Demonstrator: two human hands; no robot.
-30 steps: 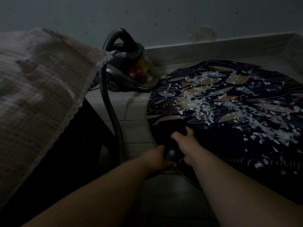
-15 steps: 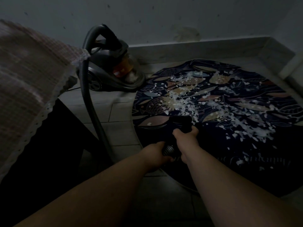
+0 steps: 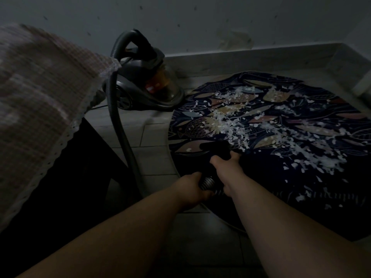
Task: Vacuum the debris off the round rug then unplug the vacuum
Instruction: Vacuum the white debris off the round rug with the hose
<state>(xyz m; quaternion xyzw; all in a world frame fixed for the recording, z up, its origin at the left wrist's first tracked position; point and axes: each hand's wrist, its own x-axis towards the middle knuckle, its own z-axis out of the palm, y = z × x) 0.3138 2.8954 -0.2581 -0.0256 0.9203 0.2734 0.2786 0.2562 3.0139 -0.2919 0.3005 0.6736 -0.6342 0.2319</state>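
Curled tight round the neck of the black plastic nozzle (image 3: pixel 215 147): right hand (image 3: pixel 226 171) fingers (image 3: pixel 235 156), thumb on the near side. Just behind, left hand (image 3: pixel 190 190) gripping the ribbed, silvery cuff of the hose (image 3: pixel 207 182), fingers closed around it. Nozzle head down flat on the near-left part of the round rug (image 3: pixel 281 199), a dark pile printed with pale leaf shapes. Right beyond the nozzle, debris (image 3: pixel 230 125): white shredded flecks, thick in a band across the rug's middle and out to the right, thinner toward the near rim. Corrugated grey hose running away left over the pale floor tiles (image 3: pixel 154 157), then up in an arch into the top of the vacuum (image 3: pixel 148 87), a dark rounded canister with a clear orange-tinted bin, parked by the skirting just beside the rug's far-left edge. At far left, woven checked cloth (image 3: pixel 40 97) with a lacy trim, draped and blurred.
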